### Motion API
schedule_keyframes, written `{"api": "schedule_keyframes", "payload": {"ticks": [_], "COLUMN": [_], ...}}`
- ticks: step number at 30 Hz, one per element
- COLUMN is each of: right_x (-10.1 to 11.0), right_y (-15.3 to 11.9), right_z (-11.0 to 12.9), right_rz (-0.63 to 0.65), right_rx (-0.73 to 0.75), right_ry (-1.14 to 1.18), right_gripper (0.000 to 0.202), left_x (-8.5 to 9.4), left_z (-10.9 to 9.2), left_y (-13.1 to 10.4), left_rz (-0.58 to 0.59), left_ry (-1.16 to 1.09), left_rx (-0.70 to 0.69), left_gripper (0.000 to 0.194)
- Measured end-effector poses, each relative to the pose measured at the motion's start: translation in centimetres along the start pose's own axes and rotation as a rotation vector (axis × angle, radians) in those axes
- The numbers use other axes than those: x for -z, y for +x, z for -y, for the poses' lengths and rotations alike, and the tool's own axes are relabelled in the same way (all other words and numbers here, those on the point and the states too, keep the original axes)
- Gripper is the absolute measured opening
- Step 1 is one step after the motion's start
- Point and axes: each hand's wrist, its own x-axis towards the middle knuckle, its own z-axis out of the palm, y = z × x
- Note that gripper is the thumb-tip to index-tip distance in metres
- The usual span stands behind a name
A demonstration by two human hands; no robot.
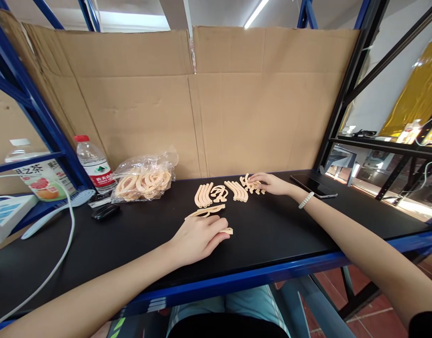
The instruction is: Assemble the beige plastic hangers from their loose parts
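Observation:
My left hand (201, 237) is closed on a pale wooden piece (227, 231), whose end with a small hole sticks out past the fingertips. Just beyond it, long thin wooden pieces (206, 211) lie on the black tabletop (268, 234). Farther back are a row of curved wooden strips (204, 195), some arched pieces (219, 192) and a second row of curved strips (237, 191). My right hand (268, 183) reaches to a pile of small wooden pieces (253, 187), its fingers on the pile; whether they pinch a piece is too small to tell.
A plastic bag of wooden rings (145, 180), a red-capped bottle (94, 164) and a black object (105, 211) stand or lie left. A phone (312, 186) lies right, beyond my right wrist. A white cable (66, 244) crosses the left side; cardboard (237, 108) backs the table.

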Motion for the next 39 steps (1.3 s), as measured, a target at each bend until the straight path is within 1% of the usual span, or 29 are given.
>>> {"api": "schedule_keyframes", "payload": {"ticks": [2, 4, 5, 6, 7, 9, 11, 12, 15, 18, 19, 21, 22, 23, 24, 26, 28, 29, 30, 32, 33, 34, 35, 36, 38, 39], "right_x": [0.4, 0.1, -0.2, -0.8, -1.4, -2.8, -3.8, -4.1, -4.1, -4.0, -4.2, -4.6, -4.9, -5.2, -5.5, -5.8, -6.1, -6.2, -6.3, -6.6, -6.6, -6.5, -6.4, -6.1, -5.4, -5.1], "right_y": [0.0, 0.0, 0.0, -0.1, -0.2, -0.4, -0.5, -0.6, -0.9, -1.3, -1.4, -1.6, -1.6, -1.6, -1.5, -1.3, -1.1, -1.0, -0.8, -0.6, -0.5, -0.5, -0.5, -0.6, -0.9, -1.2], "right_z": [1.6, 4.0, 5.4, 6.9, 8.3, 10.8, 12.7, 13.4, 14.8, 15.9, 16.3, 16.9, 17.2, 17.4, 17.5, 17.6, 17.5, 17.4, 17.2, 16.7, 16.4, 16.2, 16.0, 16.0, 16.1, 16.4], "right_rz": [-0.089, -0.168, -0.166, -0.107, -0.011, 0.199, 0.319, 0.349, 0.385, 0.395, 0.382, 0.316, 0.273, 0.23, 0.195, 0.151, 0.106, 0.08, 0.05, -0.008, -0.033, -0.051, -0.041, 0.014, 0.186, 0.253], "right_rx": [-0.068, -0.176, -0.224, -0.255, -0.27, -0.285, -0.277, -0.283, -0.363, -0.409, -0.402, -0.375, -0.368, -0.366, -0.372, -0.406, -0.448, -0.47, -0.489, -0.527, -0.539, -0.534, -0.502, -0.439, -0.249, -0.15], "right_ry": [0.023, 0.088, 0.164, 0.267, 0.36, 0.467, 0.509, 0.535, 0.685, 0.917, 1.017, 1.238, 1.344, 1.432, 1.498, 1.57, 1.599, 1.609, 1.614, 1.587, 1.546, 1.48, 1.384, 1.26, 0.913, 0.696], "right_gripper": [0.03, 0.027, 0.023, 0.02, 0.019, 0.027, 0.036, 0.039, 0.045, 0.043, 0.042, 0.036, 0.033, 0.03, 0.028, 0.028, 0.03, 0.031, 0.031, 0.03, 0.029, 0.027, 0.026, 0.026, 0.024, 0.022], "left_x": [-0.1, -0.1, -0.1, -0.1, 0.0, 0.2, 0.5, 0.6, 0.8, 0.6, 0.5, 0.3, 0.2, 0.0, -0.1, -0.3, -0.3, -0.3, -0.2, 0.0, 0.1, 0.1, 0.2, 0.3, 0.3, 0.3], "left_z": [0.1, 0.0, -0.1, -0.2, -0.3, -0.8, -1.4, -1.7, -2.4, -2.9, -2.9, -3.0, -3.0, -2.9, -2.9, -2.7, -2.6, -2.6, -2.6, -2.5, -2.5, -2.4, -2.3, -2.1, -1.5, -1.2], "left_y": [0.0, 0.1, 0.2, 0.2, 0.3, 0.3, 0.3, 0.3, 0.3, 0.4, 0.5, 0.6, 0.7, 0.8, 0.9, 1.1, 1.3, 1.3, 1.4, 1.4, 1.4, 1.3, 1.3, 1.3, 1.2, 1.2], "left_rz": [-0.042, -0.08, -0.095, -0.109, -0.123, -0.159, -0.202, -0.225, -0.284, -0.316, -0.323, -0.311, -0.301, -0.286, -0.264, -0.206, -0.141, -0.113, -0.094, -0.088, -0.099, -0.117, -0.158, -0.224, -0.391, -0.462], "left_ry": [0.008, 0.012, 0.014, 0.017, 0.025, 0.055, 0.102, 0.127, 0.182, 0.196, 0.187, 0.142, 0.101, 0.046, -0.021, -0.173, -0.302, -0.347, -0.38, -0.43, -0.462, -0.509, -0.574, -0.657, -0.841, -0.927], "left_rx": [-0.009, -0.033, -0.053, -0.075, -0.1, -0.166, -0.243, -0.28, -0.385, -0.491, -0.518, -0.536, -0.511, -0.457, -0.369, -0.147, 0.036, 0.077, 0.066, -0.082, -0.164, -0.211, -0.197, -0.111, 0.197, 0.362], "left_gripper": [0.024, 0.023, 0.023, 0.023, 0.023, 0.024, 0.023, 0.023, 0.018, 0.013, 0.013, 0.014, 0.015, 0.015, 0.014, 0.014, 0.019, 0.019, 0.017, 0.009, 0.012, 0.017, 0.019, 0.017, 0.014, 0.019]}}
